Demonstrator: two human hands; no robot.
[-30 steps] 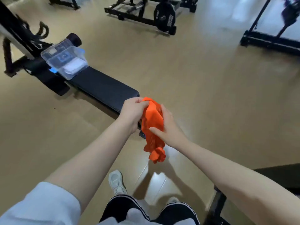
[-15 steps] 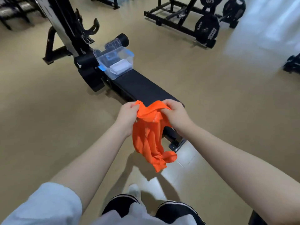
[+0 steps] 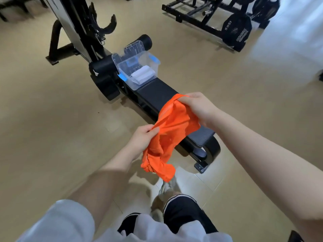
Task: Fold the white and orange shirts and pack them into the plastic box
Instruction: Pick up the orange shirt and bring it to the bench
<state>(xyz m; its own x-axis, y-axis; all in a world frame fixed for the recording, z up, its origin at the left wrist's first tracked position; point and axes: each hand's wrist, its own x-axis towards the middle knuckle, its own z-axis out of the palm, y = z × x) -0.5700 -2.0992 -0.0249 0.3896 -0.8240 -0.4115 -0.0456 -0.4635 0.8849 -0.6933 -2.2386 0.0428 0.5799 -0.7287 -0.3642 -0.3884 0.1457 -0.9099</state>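
The orange shirt (image 3: 170, 131) hangs crumpled between both hands over the near end of a black bench (image 3: 158, 96). My left hand (image 3: 142, 138) pinches its lower left edge. My right hand (image 3: 197, 106) grips its upper edge, higher and farther away. A clear plastic box (image 3: 150, 64) with blue latches stands open on the far end of the bench. The folded white shirt (image 3: 143, 75) lies inside it.
A black machine frame (image 3: 76, 32) rises behind the box. A weight rack (image 3: 201, 14) with a 15 kg plate (image 3: 236, 34) stands at the back right. Tan floor surrounds the bench. My legs and a shoe (image 3: 167, 187) are below the shirt.
The hands have drawn apart, spreading the orange shirt: the right hand went up and away, the left hand down. The view has moved closer to the bench and box.
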